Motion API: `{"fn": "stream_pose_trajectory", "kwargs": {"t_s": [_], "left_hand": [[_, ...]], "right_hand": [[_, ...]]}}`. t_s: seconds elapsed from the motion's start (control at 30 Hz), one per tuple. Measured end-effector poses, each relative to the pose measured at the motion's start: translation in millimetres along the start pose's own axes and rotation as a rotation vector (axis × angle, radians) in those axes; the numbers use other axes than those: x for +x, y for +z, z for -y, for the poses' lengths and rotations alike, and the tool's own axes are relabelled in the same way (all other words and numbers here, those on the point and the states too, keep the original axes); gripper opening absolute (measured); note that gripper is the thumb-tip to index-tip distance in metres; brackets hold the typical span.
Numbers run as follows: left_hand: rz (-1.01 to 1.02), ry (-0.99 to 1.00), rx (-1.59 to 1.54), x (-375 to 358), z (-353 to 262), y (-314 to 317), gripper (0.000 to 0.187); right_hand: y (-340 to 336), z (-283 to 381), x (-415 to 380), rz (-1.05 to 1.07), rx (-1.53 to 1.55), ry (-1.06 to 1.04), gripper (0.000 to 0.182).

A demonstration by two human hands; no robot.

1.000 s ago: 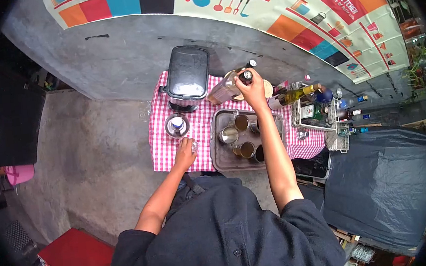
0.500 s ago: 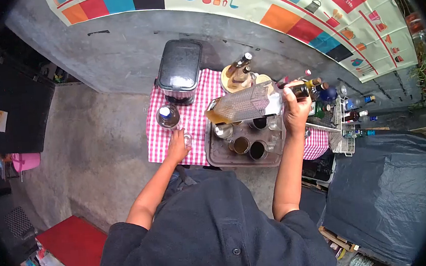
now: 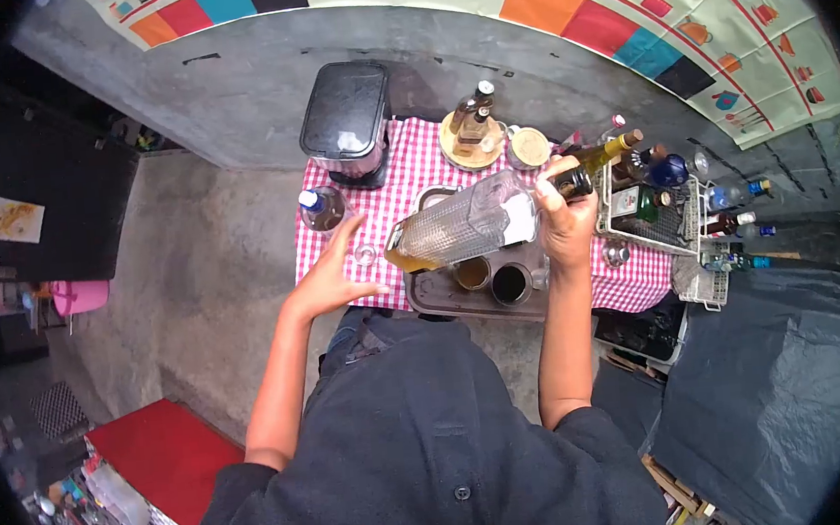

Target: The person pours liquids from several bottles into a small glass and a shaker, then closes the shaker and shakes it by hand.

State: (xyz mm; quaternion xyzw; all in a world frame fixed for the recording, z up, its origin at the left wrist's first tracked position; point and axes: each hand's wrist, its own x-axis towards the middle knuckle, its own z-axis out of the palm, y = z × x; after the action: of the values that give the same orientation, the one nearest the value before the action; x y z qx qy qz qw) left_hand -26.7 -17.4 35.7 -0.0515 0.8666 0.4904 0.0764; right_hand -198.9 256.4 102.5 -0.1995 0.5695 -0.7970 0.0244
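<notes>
My right hand grips a large clear bottle with a bumpy surface by its neck end, near the black cap. The bottle lies slantwise over the tray, and amber liquid pools at its lower left end. My left hand is open, thumb and fingers spread, with nothing in it. Just beyond it stands a small clear glass on the checkered cloth. A blue-capped bottle is close to its fingertips. Below the large bottle, glasses of brown liquid and dark liquid stand on the brown tray.
A black-lidded bin stands at the table's back left. Behind the tray are a plate with dark bottles and a tan-topped cup. A wire rack holds several bottles at right. The grey wall rises behind.
My left hand has come away from beside the small glass and spread its fingers. The large bottle has shifted slightly left and down, still in my right hand. The camera view has shifted a little.
</notes>
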Motion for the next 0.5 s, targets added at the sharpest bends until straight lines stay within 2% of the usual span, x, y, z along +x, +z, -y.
{"fn": "stream_pose_trajectory", "kwargs": {"t_s": [0.07,0.13,0.17,0.23,0.3,0.4,0.5], "left_hand": [[0.114,0.123,-0.151,23.6,-28.3,5.8,0.12],[0.251,0.079,-0.175,45.3,-39.8,20.0,0.115],[0.247,0.079,-0.162,49.2,-43.9,25.6,0.115],[0.435,0.02,-0.203,55.8,-50.4,35.5,0.105],[0.433,0.019,-0.21,55.0,-53.8,47.8,0.099],[0.445,-0.004,-0.239,55.5,-57.2,58.8,0.092],[0.45,-0.052,-0.382,56.3,-57.2,69.1,0.089]], "right_hand": [[-1.3,-9.5,-3.1,0.051,0.064,0.017,0.018],[-2.7,-16.7,-7.3,0.094,0.093,0.079,0.021],[-3.2,-17.9,-9.2,0.107,0.103,0.106,0.023],[-8.3,-23.1,-7.8,0.125,0.143,0.141,0.022],[-18.9,-25.9,-6.3,0.144,0.133,0.233,0.02],[-29.2,-25.5,-1.1,0.107,0.029,0.362,0.026],[-43.3,-16.7,10.0,0.146,0.044,0.383,0.031]]}}
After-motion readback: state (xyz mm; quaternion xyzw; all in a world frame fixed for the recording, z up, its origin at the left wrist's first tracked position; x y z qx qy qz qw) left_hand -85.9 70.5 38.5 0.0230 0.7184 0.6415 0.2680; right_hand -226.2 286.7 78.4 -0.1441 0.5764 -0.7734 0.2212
